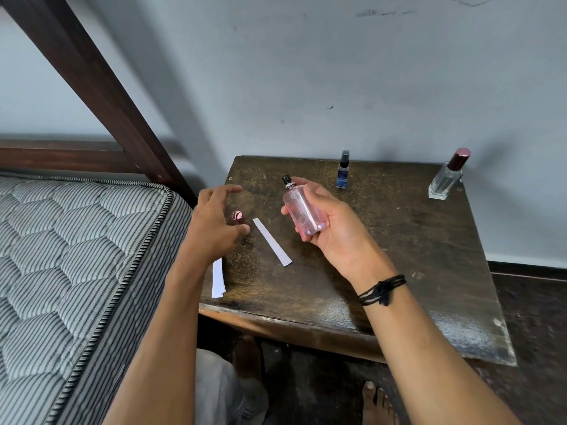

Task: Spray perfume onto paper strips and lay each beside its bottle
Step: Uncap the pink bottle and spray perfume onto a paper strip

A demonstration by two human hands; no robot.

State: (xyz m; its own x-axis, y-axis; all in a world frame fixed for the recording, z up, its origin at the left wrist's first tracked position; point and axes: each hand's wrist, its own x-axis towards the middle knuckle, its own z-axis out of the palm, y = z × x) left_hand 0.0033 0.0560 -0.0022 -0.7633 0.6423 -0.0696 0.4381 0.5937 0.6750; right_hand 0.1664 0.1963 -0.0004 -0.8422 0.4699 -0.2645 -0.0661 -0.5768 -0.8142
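Right hand (333, 223) grips the uncapped pink bottle (302, 210) above the counter (399, 256), nozzle toward 11 o'clock. We note the left hand (214, 222) open, fingers spread over the pink cap (237, 216). One paper strip (271, 242) lies flat between both hands; spare strips (217, 279) lie at its 7 o'clock.

right hand (334, 231) grips pink bottle (302, 213), uncapped, nozzle tilted toward 11 o'clock | left hand (214, 222) spread over pink cap (237, 216) on table (399, 256) | paper strip (271, 242) flat at bottle's 7 o'clock | spare strips (217, 279) at table's 8 o'clock edge | blue bottle (343, 170) at 12, clear bottle (448, 176) at 2, both upright
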